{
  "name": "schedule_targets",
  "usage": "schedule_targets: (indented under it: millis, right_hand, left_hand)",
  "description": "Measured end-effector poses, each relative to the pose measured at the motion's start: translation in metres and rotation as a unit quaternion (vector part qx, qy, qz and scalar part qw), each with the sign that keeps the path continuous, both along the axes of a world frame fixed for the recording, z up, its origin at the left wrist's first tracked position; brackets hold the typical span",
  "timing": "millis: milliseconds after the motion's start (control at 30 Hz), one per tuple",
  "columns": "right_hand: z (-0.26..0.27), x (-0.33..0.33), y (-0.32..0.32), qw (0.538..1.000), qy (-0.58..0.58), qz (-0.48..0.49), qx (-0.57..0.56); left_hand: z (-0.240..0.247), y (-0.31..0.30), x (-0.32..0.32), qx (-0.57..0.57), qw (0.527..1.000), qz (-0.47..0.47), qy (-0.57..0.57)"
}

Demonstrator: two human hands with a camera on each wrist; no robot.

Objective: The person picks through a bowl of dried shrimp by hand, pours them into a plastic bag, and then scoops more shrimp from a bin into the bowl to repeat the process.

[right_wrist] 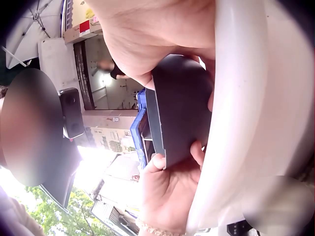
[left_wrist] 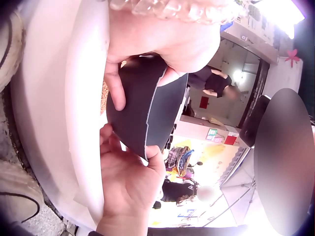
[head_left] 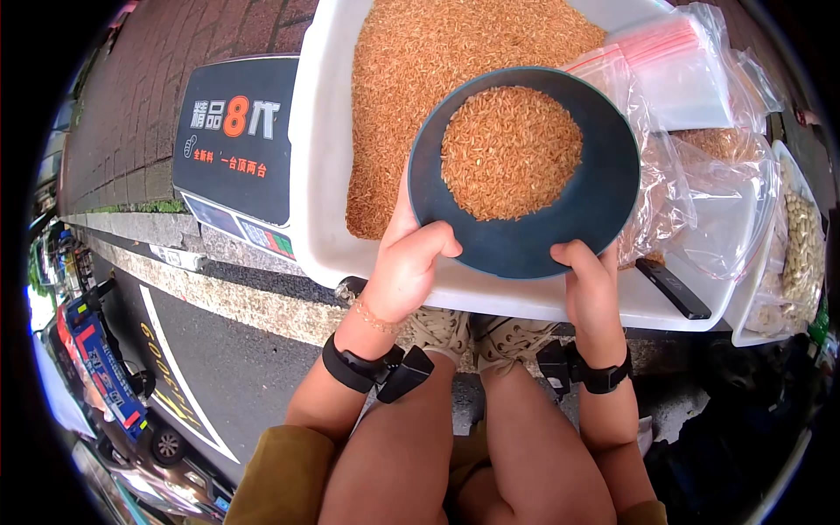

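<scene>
A dark blue-green bowl is held level between both hands, above the near part of a white tub. Reddish-brown unhusked-looking grain lies heaped inside it. My left hand grips the near-left rim, its thumb over the edge and its fingers beneath. On the near-right side my right hand holds the rim the same way. From the left wrist view, fingers of both hands show against the bowl's dark underside. More of the same grain fills much of the tub.
Clear plastic bags lie over the tub's right side, near a small black device on its rim. A scale with a dark printed cover stands left. Another white tray holds pale pieces at right. Vehicles are at far left.
</scene>
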State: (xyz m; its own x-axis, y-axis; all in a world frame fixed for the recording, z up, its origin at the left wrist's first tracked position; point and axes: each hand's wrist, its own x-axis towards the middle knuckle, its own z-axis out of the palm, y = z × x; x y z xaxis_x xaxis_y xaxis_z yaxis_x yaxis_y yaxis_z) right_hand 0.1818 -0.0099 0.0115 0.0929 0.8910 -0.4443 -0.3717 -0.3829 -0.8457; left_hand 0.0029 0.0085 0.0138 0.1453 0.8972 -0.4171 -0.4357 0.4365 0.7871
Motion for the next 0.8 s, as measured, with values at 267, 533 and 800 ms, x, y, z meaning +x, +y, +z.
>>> schedule_targets:
  millis: [267,533,800]
  right_hand:
    - [0.0025,-0.0013,-0.0020,1.000,0.001,-0.023,-0.020]
    - [-0.0011,0.0031,-0.0012,1.000,0.009,0.005,-0.007]
    - [-0.0043,0.0037,-0.0012,0.999,0.020,0.015,-0.023]
  left_hand:
    - [0.0010,0.0002,0.0007,0.006,1.000,0.002,0.002]
    - [-0.0023,-0.0034,0.0003,-0.008,0.999,0.034,-0.029]
    - [0.0022,-0.0002,0.0035,-0.004,1.000,0.027,-0.006]
